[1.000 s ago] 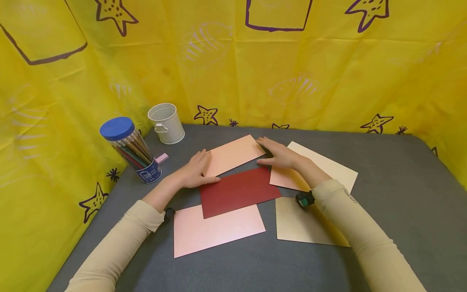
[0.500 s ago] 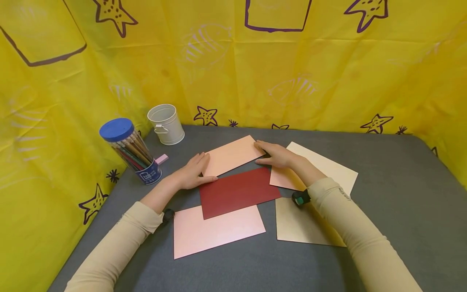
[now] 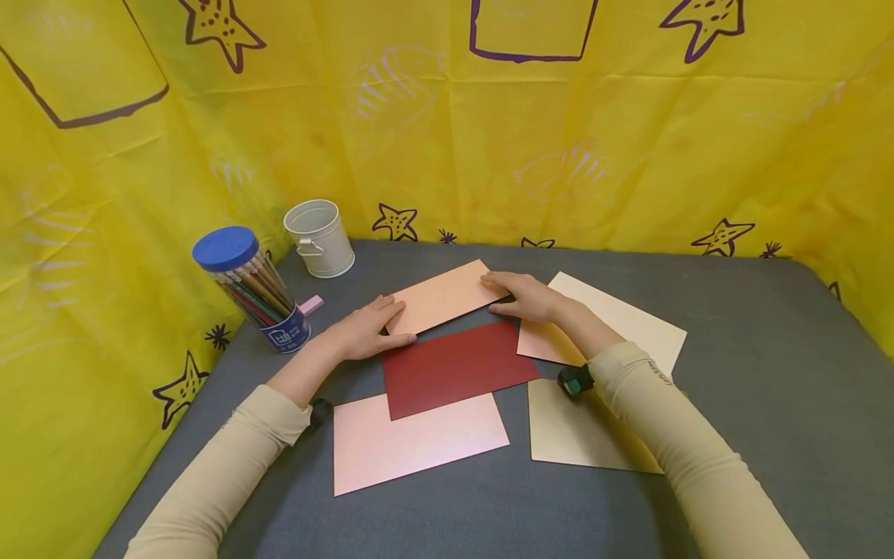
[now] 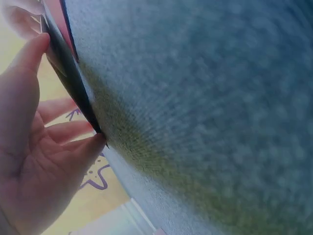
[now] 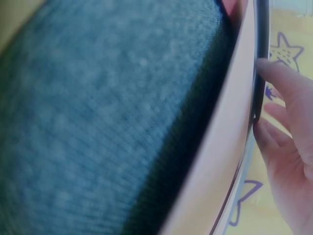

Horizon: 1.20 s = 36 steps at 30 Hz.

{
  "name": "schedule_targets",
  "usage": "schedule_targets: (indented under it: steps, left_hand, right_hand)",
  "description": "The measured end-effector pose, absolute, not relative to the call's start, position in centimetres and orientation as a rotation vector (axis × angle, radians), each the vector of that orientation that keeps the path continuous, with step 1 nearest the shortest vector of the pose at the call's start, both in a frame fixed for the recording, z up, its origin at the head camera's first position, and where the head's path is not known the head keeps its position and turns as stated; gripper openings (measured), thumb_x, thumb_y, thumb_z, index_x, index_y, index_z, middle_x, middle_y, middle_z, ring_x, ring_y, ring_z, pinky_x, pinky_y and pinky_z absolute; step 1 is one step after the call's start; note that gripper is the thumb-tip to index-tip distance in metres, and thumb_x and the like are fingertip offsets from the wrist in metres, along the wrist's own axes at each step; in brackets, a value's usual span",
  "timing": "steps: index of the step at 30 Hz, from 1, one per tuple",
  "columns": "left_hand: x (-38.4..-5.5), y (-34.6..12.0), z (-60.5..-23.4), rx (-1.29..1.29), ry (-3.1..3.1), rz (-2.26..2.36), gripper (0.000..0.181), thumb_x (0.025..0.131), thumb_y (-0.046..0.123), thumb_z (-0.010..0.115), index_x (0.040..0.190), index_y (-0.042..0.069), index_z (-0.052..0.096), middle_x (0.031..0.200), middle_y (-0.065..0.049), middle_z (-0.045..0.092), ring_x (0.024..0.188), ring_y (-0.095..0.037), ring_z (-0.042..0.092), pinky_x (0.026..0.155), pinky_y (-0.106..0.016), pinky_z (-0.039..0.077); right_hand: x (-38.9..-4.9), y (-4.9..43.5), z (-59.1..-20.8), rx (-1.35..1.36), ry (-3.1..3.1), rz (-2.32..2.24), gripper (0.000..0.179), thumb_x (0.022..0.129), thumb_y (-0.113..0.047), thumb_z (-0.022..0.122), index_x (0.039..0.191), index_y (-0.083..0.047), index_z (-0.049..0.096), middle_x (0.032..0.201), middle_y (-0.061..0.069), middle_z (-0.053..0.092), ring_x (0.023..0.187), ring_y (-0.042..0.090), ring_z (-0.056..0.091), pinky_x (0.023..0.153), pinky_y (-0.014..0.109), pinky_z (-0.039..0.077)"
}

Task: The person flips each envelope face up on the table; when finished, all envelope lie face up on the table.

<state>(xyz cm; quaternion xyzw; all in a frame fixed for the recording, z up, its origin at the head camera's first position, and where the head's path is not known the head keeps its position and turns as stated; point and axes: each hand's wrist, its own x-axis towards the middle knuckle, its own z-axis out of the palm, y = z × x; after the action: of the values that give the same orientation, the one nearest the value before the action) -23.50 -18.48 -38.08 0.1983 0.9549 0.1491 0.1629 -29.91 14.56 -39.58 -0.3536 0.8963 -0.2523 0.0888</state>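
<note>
A peach rectangular card (image 3: pixel 443 295) lies across the back of the group in the head view, a dark gap or shadow under its right corner. At its left end my left hand (image 3: pixel 366 328) holds it, fingers on the end and thumb by the front corner. My right hand (image 3: pixel 527 296) grips the right end, fingertips over the edge and thumb in front. Both wrist views show thumb and fingertips meeting the card's edge. Just in front is a red card (image 3: pixel 457 369), partly covering a pink card (image 3: pixel 419 446).
Under the right forearm lie a cream card (image 3: pixel 628 322) and a beige card (image 3: pixel 580 427). Left rear stand a blue-lidded pencil tub (image 3: pixel 251 287) and a white metal bucket (image 3: pixel 321 241), with a small pink strip (image 3: pixel 310 304) between. Yellow patterned cloth (image 3: pixel 447 132) hangs behind the grey table (image 3: pixel 768 373).
My right fingertips have shifted slightly left, further over the peach card's right end. The left fingers have settled a little lower on its left end. The other cards are still.
</note>
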Motion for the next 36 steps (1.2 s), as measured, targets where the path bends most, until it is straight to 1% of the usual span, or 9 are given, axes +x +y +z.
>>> schedule_targets:
  steps: [2, 5, 8, 12, 18, 22, 27, 32, 36]
  left_hand:
    - [-23.5, -18.6, -38.0, 0.588, 2.729, 0.451, 0.085, 0.091, 0.059, 0.056, 0.153, 0.008, 0.031, 0.158, -0.019, 0.024, 0.146, -0.038, 0.016, 0.112, -0.06, 0.018]
    - [-23.4, -19.0, -37.9, 0.642, 2.747, 0.493, 0.081, 0.091, 0.058, 0.056, 0.151, 0.007, 0.036, 0.155, -0.019, 0.03, 0.144, -0.038, 0.023, 0.111, -0.059, 0.022]
    - [-23.5, -19.4, -37.9, 0.721, 2.775, 0.546, 0.073, 0.093, 0.053, 0.058, 0.146, 0.006, 0.044, 0.149, -0.017, 0.041, 0.139, -0.036, 0.035, 0.11, -0.054, 0.03]
    - [-23.5, -20.0, -38.0, 0.826, 2.824, 0.618, 0.058, 0.095, 0.044, 0.059, 0.139, 0.008, 0.054, 0.137, -0.012, 0.056, 0.128, -0.03, 0.051, 0.105, -0.048, 0.04]
    - [-23.3, -20.3, -37.6, 0.921, 2.906, 0.767, 0.039, 0.096, 0.035, 0.062, 0.125, 0.01, 0.067, 0.116, -0.006, 0.069, 0.106, -0.024, 0.064, 0.092, -0.042, 0.051]
    - [-23.2, -20.5, -37.5, 0.944, 2.942, 0.898, 0.026, 0.096, 0.028, 0.064, 0.114, 0.011, 0.072, 0.103, -0.002, 0.072, 0.092, -0.018, 0.066, 0.082, -0.037, 0.055]
    - [-23.5, -20.6, -37.4, 0.911, 3.019, 1.095, 0.018, 0.094, 0.02, 0.066, 0.105, 0.009, 0.075, 0.094, -0.003, 0.073, 0.08, -0.017, 0.064, 0.072, -0.031, 0.055]
    - [-24.1, -20.7, -37.5, 0.754, 3.05, 1.363, 0.015, 0.092, 0.019, 0.068, 0.096, 0.006, 0.076, 0.085, -0.006, 0.072, 0.073, -0.018, 0.063, 0.065, -0.022, 0.051]
    - [-24.6, -20.6, -37.7, 0.639, 3.039, 1.481, 0.018, 0.092, 0.022, 0.069, 0.093, 0.006, 0.075, 0.079, -0.007, 0.07, 0.07, -0.019, 0.062, 0.061, -0.018, 0.049]
  right_hand:
    - [-29.9, 14.5, -39.6, -1.081, 2.686, -0.76, 0.057, 0.094, -0.015, 0.066, 0.143, 0.002, 0.045, 0.147, 0.02, 0.044, 0.137, 0.035, 0.038, 0.111, 0.047, 0.031]
    - [-29.8, 14.5, -39.5, -1.084, 2.72, -0.777, 0.048, 0.094, -0.012, 0.065, 0.139, 0.001, 0.052, 0.143, 0.019, 0.048, 0.133, 0.034, 0.043, 0.108, 0.045, 0.036]
    - [-29.6, 14.7, -39.3, -1.1, 2.748, -0.814, 0.041, 0.094, -0.012, 0.065, 0.133, 0.001, 0.058, 0.138, 0.018, 0.054, 0.127, 0.032, 0.05, 0.105, 0.044, 0.04]
    - [-29.5, 14.9, -39.1, -1.143, 2.777, -0.892, 0.035, 0.094, -0.013, 0.066, 0.127, -0.002, 0.064, 0.131, 0.016, 0.06, 0.119, 0.029, 0.057, 0.1, 0.044, 0.045]
    - [-29.2, 15.4, -38.7, -1.102, 2.799, -1.079, 0.027, 0.094, -0.012, 0.065, 0.12, -0.006, 0.069, 0.12, 0.009, 0.067, 0.113, 0.026, 0.059, 0.094, 0.043, 0.049]
    - [-29.0, 15.5, -38.5, -1.078, 2.808, -1.208, 0.02, 0.094, -0.012, 0.065, 0.113, -0.009, 0.072, 0.111, 0.006, 0.07, 0.106, 0.023, 0.061, 0.09, 0.043, 0.051]
    - [-28.8, 15.4, -38.2, -0.996, 2.825, -1.326, 0.015, 0.093, -0.012, 0.067, 0.106, -0.009, 0.073, 0.097, 0.005, 0.071, 0.092, 0.021, 0.065, 0.082, 0.04, 0.054]
    - [-28.8, 15.1, -37.7, -0.866, 2.803, -1.437, 0.01, 0.091, -0.018, 0.07, 0.096, -0.009, 0.072, 0.087, 0.006, 0.069, 0.082, 0.02, 0.065, 0.074, 0.037, 0.054]
    - [-29.1, 15.0, -37.6, -0.769, 2.786, -1.469, 0.013, 0.091, -0.022, 0.071, 0.088, -0.01, 0.068, 0.083, 0.005, 0.068, 0.082, 0.019, 0.064, 0.072, 0.036, 0.053]
